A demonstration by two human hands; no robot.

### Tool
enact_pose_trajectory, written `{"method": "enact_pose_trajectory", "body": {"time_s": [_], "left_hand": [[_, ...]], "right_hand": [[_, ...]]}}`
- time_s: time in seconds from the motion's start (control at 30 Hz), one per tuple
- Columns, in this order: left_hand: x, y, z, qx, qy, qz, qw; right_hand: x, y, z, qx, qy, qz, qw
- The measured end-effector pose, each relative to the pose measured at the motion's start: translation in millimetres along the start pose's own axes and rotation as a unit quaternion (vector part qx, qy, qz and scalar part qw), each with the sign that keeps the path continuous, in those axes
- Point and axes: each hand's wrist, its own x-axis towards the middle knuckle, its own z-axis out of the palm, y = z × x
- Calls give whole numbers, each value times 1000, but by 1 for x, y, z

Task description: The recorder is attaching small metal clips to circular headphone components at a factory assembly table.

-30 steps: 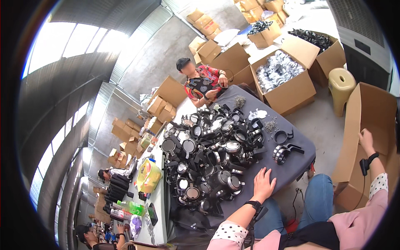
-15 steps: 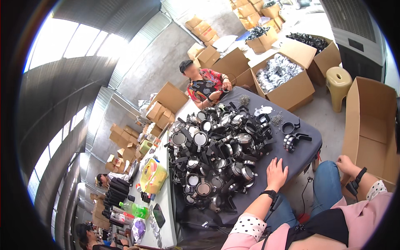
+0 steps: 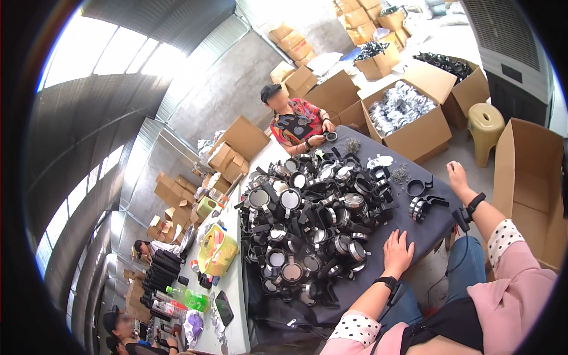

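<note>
My left hand (image 3: pixel 398 253) rests on the dark grey table cover (image 3: pixel 403 222), fingers stretched out and holding nothing. My right hand (image 3: pixel 458 177) is raised just off the table's right edge. Its fingers are curled in, and whatever they may hold is hidden. Between my hands, near that edge, lie a black ring with a handle (image 3: pixel 419 187) and a few silver-banded black rings with handles (image 3: pixel 419 208). Left of my left hand spreads a large heap of black and silver round lid-like parts with handles (image 3: pixel 319 207).
Small grey bits (image 3: pixel 400 173) and white pieces (image 3: pixel 380 161) lie beyond the heap. A co-worker (image 3: pixel 299 125) handles a ring part across the table. To the right stand an open carton (image 3: pixel 526 177) and a yellow stool (image 3: pixel 486 127). A carton (image 3: pixel 417 142) holds silvery parts.
My right hand has moved up and forward from above my knee to beside the table's right edge. My left hand stays flat on the table. The view has shifted slightly.
</note>
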Motion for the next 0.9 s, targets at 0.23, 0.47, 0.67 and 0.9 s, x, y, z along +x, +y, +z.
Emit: {"method": "enact_pose_trajectory", "body": {"time_s": [0.23, 0.47, 0.67, 0.9], "left_hand": [[0, -8, -5, -18, -7, 2, 1000], [112, 20, -100, -395, 34, -65, 916], [248, -32, -166, -435, 131, -192, 870], [219, -48, -193, -457, 103, -273, 840]], "right_hand": [[-31, -8, 23, -97, -62, -67, 991], [-29, -4, 11, 19, -79, 23, 996], [-22, -16, 4, 34, -87, 41, 995], [-24, -22, 6, 44, -114, 14, 992]]}}
